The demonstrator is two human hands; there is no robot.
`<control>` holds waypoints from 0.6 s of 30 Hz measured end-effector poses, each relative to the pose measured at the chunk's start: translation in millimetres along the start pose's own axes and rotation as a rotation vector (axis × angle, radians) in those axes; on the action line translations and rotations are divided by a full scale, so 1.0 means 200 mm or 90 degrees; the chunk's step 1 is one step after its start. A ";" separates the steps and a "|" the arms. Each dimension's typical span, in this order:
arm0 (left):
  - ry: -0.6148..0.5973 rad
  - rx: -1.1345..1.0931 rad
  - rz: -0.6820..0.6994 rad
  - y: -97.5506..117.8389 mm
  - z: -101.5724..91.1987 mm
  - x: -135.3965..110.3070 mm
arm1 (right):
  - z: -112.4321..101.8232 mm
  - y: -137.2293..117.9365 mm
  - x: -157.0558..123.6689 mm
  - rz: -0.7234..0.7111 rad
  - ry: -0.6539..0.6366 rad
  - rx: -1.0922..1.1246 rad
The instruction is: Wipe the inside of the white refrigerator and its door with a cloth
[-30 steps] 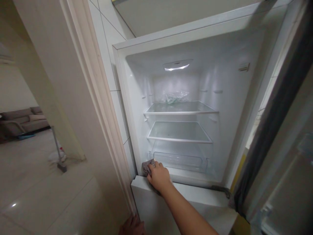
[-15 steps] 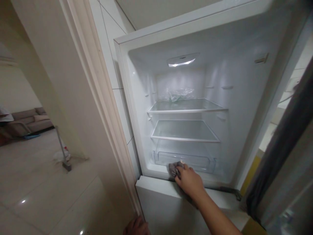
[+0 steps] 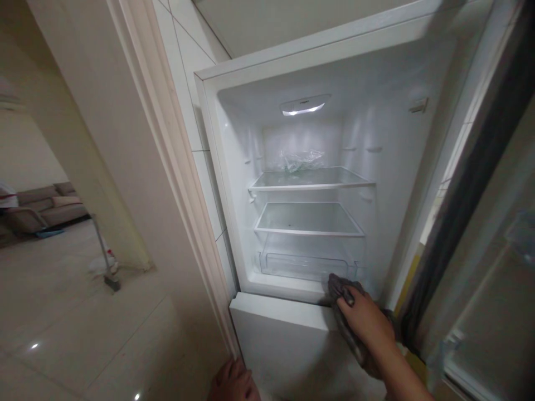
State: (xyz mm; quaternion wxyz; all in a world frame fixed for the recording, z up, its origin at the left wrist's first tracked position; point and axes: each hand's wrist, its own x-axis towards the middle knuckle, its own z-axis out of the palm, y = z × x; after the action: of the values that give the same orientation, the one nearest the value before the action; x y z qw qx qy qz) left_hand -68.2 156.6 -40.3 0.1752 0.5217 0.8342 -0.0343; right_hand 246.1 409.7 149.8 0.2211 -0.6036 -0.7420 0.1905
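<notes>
My right hand (image 3: 366,318) is closed on a dark grey cloth (image 3: 340,287) at the front lower rim of an open refrigerator (image 3: 225,184). Part of the cloth hangs below the hand, over the top of the white lower door (image 3: 280,323). Just behind the cloth is a clear plastic drawer (image 3: 301,267). My left hand (image 3: 234,381) is low at the bottom edge, beside the door frame (image 3: 196,234) and the lower door. Its fingers are curled together, and whatever they may hold is hidden.
Inside are two glass shelves, the upper shelf (image 3: 317,177) bearing a crumpled clear plastic bag (image 3: 303,160). The open upper door (image 3: 480,278) with its dark seal stands at right. Left, beyond the frame, are a sofa (image 3: 54,206) and a long-handled broom (image 3: 111,281) on the tiled floor.
My right hand has moved right along the lower rim with the cloth, and more of the cloth shows hanging down. The open door has come further into view at right.
</notes>
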 end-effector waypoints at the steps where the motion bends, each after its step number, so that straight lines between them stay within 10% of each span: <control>1: 0.013 -0.013 -0.013 0.00 0.00 0.00 | 0.02 -0.01 -0.01 0.004 -0.005 0.061; 11: 0.044 -0.002 -0.016 0.10 0.03 0.01 | 0.38 -0.58 -0.13 -0.090 -0.196 0.655; 18: 0.008 -0.008 -0.010 0.08 -0.05 0.01 | 0.56 -1.10 0.07 -0.080 -0.209 0.743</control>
State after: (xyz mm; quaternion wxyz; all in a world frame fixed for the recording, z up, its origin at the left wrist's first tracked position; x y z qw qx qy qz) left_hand -56.3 167.7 -28.9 0.1726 0.5142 0.8397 -0.0274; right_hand 3.5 378.6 179.2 0.4087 -0.3007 -0.5739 0.6428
